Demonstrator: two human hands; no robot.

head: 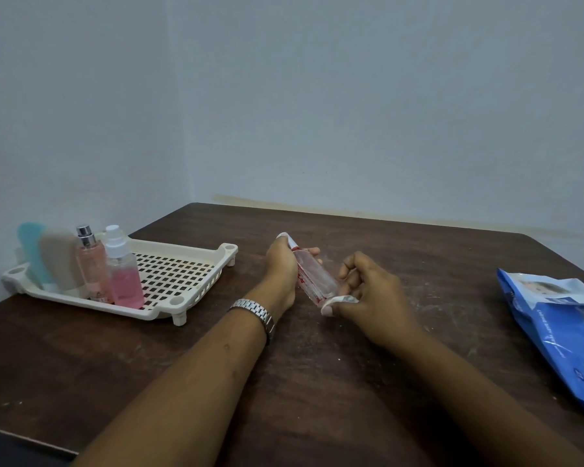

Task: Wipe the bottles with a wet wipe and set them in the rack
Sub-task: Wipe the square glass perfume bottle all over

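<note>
A clear bottle point(314, 274) with red print and a white cap lies tilted above the middle of the table. My left hand point(279, 264) grips its cap end. My right hand point(368, 291) pinches a white wet wipe point(341, 301) against the bottle's bottom end. At the left stands a cream slotted rack point(182, 264). Upright in its left end are a pink spray bottle point(123, 274), a slim pink perfume bottle point(91, 264), a beige tube point(61, 261) and a light blue tube point(31, 251).
A blue pack of wet wipes point(560, 332) lies at the right edge of the dark wooden table point(317, 382). Walls close off the back and left. A metal watch point(257, 313) sits on my left wrist.
</note>
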